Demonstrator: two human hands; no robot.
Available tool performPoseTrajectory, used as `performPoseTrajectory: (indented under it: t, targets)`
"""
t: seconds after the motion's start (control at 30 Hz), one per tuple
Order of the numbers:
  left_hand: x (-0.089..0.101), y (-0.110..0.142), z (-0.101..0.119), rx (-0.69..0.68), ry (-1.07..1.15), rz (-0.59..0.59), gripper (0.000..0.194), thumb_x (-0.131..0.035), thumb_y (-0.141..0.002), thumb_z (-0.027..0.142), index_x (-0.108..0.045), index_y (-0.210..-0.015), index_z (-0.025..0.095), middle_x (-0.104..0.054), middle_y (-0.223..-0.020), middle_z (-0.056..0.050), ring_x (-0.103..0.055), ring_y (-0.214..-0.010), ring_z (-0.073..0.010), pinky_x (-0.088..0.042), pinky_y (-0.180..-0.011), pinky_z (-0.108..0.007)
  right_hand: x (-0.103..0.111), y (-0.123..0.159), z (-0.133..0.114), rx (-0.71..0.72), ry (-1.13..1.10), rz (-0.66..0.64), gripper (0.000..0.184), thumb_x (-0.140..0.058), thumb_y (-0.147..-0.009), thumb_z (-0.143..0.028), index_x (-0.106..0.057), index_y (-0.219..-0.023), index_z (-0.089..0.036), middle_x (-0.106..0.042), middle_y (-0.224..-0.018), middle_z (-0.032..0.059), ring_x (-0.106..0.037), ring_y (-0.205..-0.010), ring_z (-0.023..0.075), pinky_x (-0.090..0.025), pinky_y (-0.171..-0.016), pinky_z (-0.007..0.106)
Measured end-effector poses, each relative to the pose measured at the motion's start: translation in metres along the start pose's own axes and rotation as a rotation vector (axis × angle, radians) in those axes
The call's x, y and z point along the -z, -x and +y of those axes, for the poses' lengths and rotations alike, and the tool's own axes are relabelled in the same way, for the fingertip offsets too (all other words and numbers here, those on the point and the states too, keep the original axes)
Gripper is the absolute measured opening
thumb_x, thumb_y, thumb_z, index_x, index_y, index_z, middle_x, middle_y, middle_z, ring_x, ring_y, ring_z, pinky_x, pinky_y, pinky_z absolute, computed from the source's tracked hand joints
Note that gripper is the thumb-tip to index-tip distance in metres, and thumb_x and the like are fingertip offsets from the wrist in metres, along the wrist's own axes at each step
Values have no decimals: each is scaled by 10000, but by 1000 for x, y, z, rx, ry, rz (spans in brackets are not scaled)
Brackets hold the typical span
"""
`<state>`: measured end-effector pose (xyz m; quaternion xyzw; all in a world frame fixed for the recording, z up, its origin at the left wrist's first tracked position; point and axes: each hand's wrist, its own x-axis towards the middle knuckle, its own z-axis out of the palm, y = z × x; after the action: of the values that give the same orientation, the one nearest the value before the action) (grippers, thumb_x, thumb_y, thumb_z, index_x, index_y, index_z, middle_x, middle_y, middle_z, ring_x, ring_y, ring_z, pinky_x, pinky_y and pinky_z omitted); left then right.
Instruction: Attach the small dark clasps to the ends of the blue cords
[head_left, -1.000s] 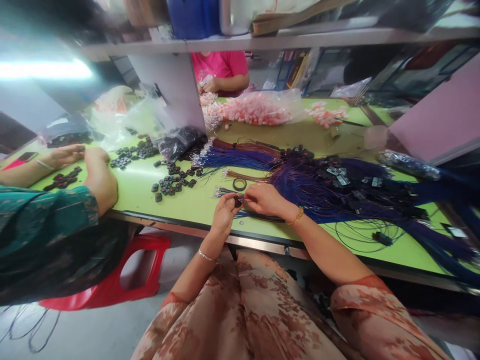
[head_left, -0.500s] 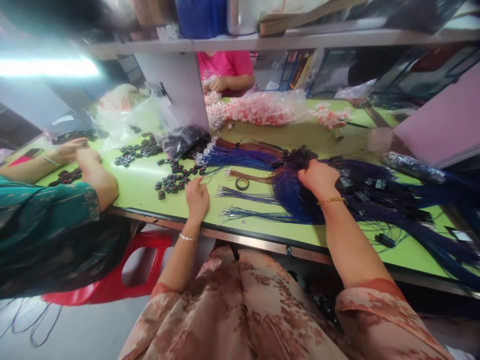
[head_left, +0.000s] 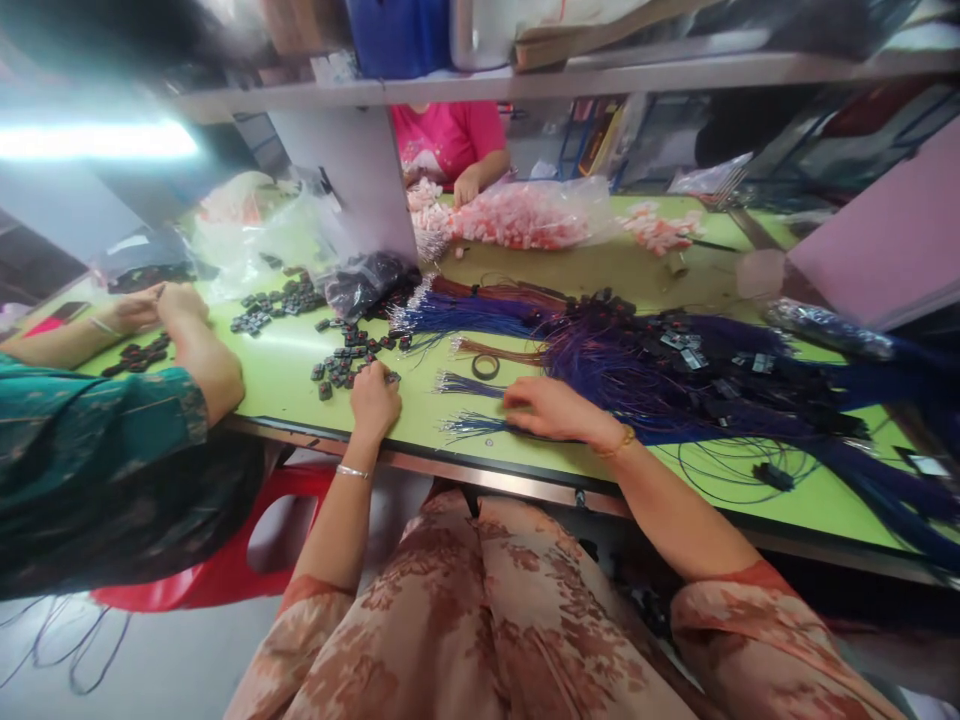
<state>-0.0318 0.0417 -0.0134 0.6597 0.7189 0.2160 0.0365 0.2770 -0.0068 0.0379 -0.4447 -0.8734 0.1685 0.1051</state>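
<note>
A green worktable [head_left: 277, 395] runs beneath a crowded shelf [head_left: 480, 90], with another person in a pink top [head_left: 450, 140] seated across it. At the far left, a co-worker's green sleeve [head_left: 97, 420] leads to two hands held together near a small group of dark pieces. Farther right lies a scatter of small black connectors [head_left: 341, 365], and the person's left hand [head_left: 373, 400] has moved up onto its near edge; the fingers are curled, a dark piece shows at their tips, but whether it is gripped I cannot tell. Next come a dark ring [head_left: 475, 368], lying flat, and two fanned wire bundles [head_left: 476, 428] with pale ends pointing left. The right hand [head_left: 551, 408] has come back from the heap to these bundles, its fingers loosely bent over them; a hold on any wire cannot be made out. So one hand is now at the connectors, the other at the wires. Rightmost spreads the blue-purple wire heap [head_left: 637, 350], dotted with black parts, some bearing pale patches. No brand or lettering is readable anywhere.
</note>
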Motion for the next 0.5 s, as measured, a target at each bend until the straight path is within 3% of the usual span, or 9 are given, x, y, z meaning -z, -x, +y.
performPoseTrajectory:
  t: [0.1,0.27,0.37,0.5]
  targets:
    - [1,5,-8,15,142,15,310,-552,-756,185,-596,-1063,193,-571,-938,-93,-554,-925,-255,-428,-853,-386,-17,-3,3,-15,22,-123,82,-578,-789,-240,-644,-800,-192,-642,-827,56,-546,-735,171,-331,-627,249]
    - [-1,18,-11,128,619,20,292,-643,-673,256,-649,-955,184,-576,-843,-40,-570,-749,-176,-475,-749,-336,-14,4,12,66,-45,-100,171,-479,-851,-234,-586,-728,-183,-608,-741,34,-489,-678,145,-302,-622,238]
    - [0,31,2,241,1077,-92,352,-710,-624,277,-616,-952,188,-617,-822,-20,-571,-678,-135,-474,-612,-265,-11,4,9,63,-92,-50,145,-475,-840,-228,-559,-731,-179,-584,-703,17,-455,-627,127,-287,-597,232]
    - [5,47,22,301,1428,-296,413,-774,-616,244,-624,-997,184,-651,-817,-22,-632,-758,-127,-501,-675,-232,-13,-5,-8,2,-220,3,99,-486,-807,-209,-544,-733,-177,-548,-635,-16,-411,-552,103,-282,-568,225]
